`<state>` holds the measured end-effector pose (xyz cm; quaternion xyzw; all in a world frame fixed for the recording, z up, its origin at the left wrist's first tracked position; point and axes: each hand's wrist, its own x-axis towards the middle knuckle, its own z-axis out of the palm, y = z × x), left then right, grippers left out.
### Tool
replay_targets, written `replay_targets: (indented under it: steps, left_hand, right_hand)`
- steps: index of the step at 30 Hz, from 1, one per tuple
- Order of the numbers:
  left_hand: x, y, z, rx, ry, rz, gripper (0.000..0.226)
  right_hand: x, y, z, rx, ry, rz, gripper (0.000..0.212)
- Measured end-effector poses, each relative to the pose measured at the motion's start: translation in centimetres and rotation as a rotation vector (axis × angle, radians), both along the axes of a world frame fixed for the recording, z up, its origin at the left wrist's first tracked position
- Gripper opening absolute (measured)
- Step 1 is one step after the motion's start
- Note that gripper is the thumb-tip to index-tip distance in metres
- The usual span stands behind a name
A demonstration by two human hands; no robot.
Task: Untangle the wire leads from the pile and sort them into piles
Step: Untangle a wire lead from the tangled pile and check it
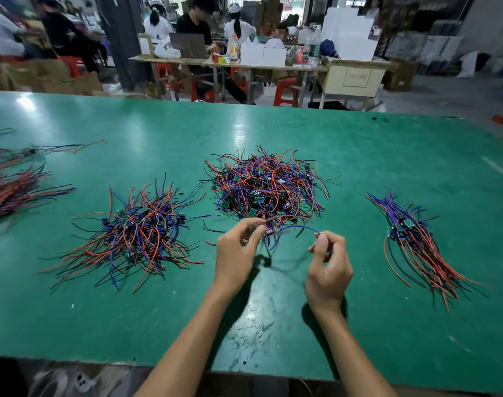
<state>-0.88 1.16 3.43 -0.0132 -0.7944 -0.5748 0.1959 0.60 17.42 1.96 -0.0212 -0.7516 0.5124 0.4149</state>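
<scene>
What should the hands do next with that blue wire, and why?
Probably pull it gently toward the person. The right hand pinches the end of a blue wire, the left hand holds a lead at the tangled middle pile, and the wire seems partly caught there. Once free, it likely joins the straighter right pile.

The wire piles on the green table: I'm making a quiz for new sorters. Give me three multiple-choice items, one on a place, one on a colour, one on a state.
1. Where is the neatly aligned pile?
A. Far right
B. Centre
C. Near edge

2. What colour is the lead stretched between the hands?
A. Yellow
B. Blue
C. White

3. What is the right hand doing?
A. Lying flat
B. Pinching a lead's end
C. Pointing

Key: 1 A, the aligned pile lies right of the tangled pile. 2 B, the lead is blue. 3 B, the right hand pinches its tip while the left hand holds the other end.
</scene>
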Motion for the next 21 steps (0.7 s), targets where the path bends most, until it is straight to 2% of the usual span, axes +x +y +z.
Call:
replay_targets:
  steps: [3,6,8,11,14,16,17,19,21]
  left_hand:
    - [0.0,-0.6,0.6,0.384,-0.045,0.056,0.012]
    - [0.2,-1.1,1.3,0.706,-0.123,0.006,0.034]
    - [0.5,-1.2,1.6,0.803,-0.143,-0.039,0.048]
    - [0.8,-1.2,1.9,0.814,-0.121,-0.070,0.049]
    - [1.2,-1.0,2.4,0.641,-0.002,-0.099,0.033]
    - [1.4,-1.0,2.6,0.316,0.129,-0.101,0.026]
    - [1.4,-1.1,2.5,0.110,0.205,-0.089,0.024]
    - [1.5,-1.3,2.2,-0.289,0.366,-0.050,0.023]
    - [1.6,-1.2,1.7,-0.543,0.471,-0.027,0.019]
  right_hand:
    - [-0.4,0.3,0.0,-0.089,-0.043,-0.079,0.013]
    - [-0.8,0.9,-0.6,-0.172,-0.105,-0.120,0.019]
    - [-1.2,1.1,-0.9,-0.116,-0.185,-0.210,0.021]
    - [-1.0,0.5,-0.3,0.109,-0.204,-0.353,0.035]
    - [0.3,-0.7,-0.4,0.562,-0.033,-0.259,0.020]
    - [1.1,-1.3,-0.9,0.827,0.044,-0.115,0.018]
    - [1.2,-1.4,-1.0,0.862,0.041,-0.067,0.020]
    - [1.0,-1.2,-0.7,0.799,-0.029,-0.017,0.026]
    - [0.8,-0.9,-0.4,0.734,-0.091,0.040,0.034]
